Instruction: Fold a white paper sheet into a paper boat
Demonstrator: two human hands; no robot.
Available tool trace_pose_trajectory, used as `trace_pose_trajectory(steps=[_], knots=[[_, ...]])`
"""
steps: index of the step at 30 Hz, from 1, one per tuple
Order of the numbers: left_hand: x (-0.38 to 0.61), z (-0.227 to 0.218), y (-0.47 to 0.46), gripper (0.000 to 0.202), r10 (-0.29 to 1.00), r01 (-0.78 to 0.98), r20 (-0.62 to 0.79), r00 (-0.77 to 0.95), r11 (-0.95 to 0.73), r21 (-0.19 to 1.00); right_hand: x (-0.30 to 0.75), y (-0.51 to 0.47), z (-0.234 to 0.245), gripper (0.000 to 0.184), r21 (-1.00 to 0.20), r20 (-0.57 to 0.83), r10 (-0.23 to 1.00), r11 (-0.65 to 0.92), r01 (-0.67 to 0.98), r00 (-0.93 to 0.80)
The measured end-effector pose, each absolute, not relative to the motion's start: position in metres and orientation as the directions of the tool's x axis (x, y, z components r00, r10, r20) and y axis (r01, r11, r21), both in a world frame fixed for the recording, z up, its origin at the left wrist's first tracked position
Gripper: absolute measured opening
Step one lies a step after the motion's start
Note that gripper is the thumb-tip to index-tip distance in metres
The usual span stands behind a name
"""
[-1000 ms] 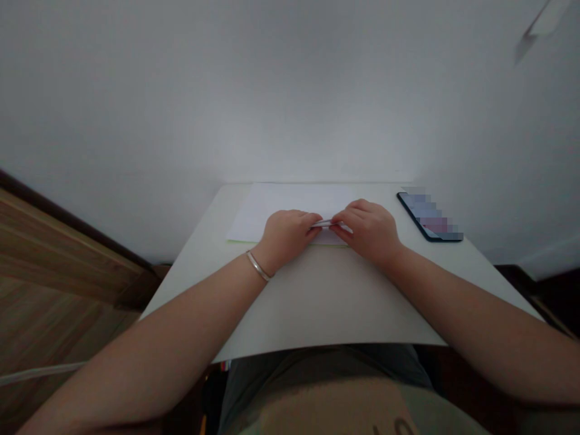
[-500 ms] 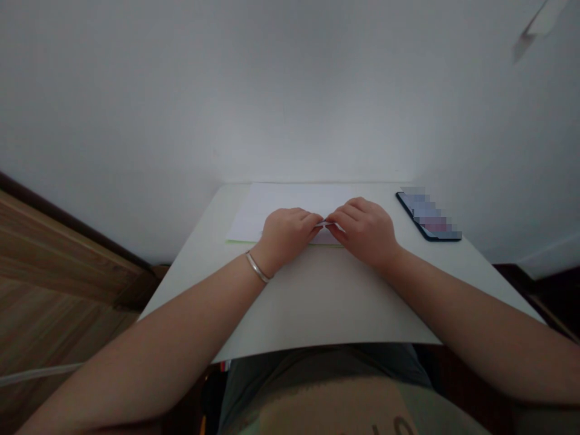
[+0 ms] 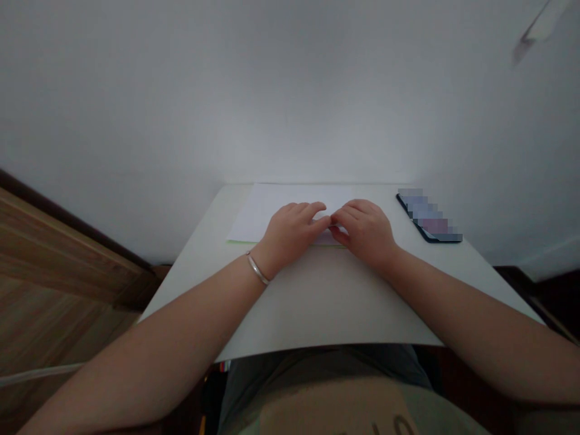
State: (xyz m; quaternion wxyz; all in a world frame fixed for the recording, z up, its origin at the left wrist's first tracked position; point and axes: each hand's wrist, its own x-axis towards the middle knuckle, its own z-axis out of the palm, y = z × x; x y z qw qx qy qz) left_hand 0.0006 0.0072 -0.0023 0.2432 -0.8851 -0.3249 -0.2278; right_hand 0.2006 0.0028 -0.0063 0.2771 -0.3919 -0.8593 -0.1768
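Over the white sheets of paper [image 3: 256,208] on the table, my two hands meet. The fingertips of my right hand [image 3: 366,228] pinch a small, thin white piece [image 3: 334,225] that looks like folded paper; most of it is hidden by the fingers. My left hand [image 3: 292,229], with a silver bangle [image 3: 258,269] on its wrist, has its thumb stretched to the right fingertips. Its forefinger is raised apart from the thumb, leaving a gap between them. A thin yellow-green edge shows beneath the near side of the sheets.
A phone [image 3: 428,217] with a lit, pixelated screen lies on the right of the white table [image 3: 335,308]. The table's far edge meets a white wall [image 3: 290,90]. Wooden furniture [image 3: 67,266] stands to the left.
My left forefinger has lifted away from the thumb, and the left thumb has moved right toward the right fingertips. My right hand keeps its pinch in nearly the same place.
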Motion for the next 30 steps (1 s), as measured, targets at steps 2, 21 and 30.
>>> trace_pose_trajectory(steps=[2,21,30], knots=[[0.0,-0.002,0.008,0.02,0.451,0.68,0.573,0.684,-0.678,-0.278,0.201,0.003,-0.007,0.008,0.011,0.638,0.583,0.645,0.764,-0.502],[-0.001,-0.001,0.01,0.012,0.481,0.68,0.637,0.603,-0.728,-0.094,0.205,0.011,-0.017,0.011,-0.279,0.56,0.737,0.598,0.752,-0.379],[0.001,0.0,0.006,0.015,0.536,0.773,0.723,0.437,-0.634,0.004,0.198,0.006,-0.012,0.005,-0.387,0.667,0.676,0.674,0.629,-0.314]])
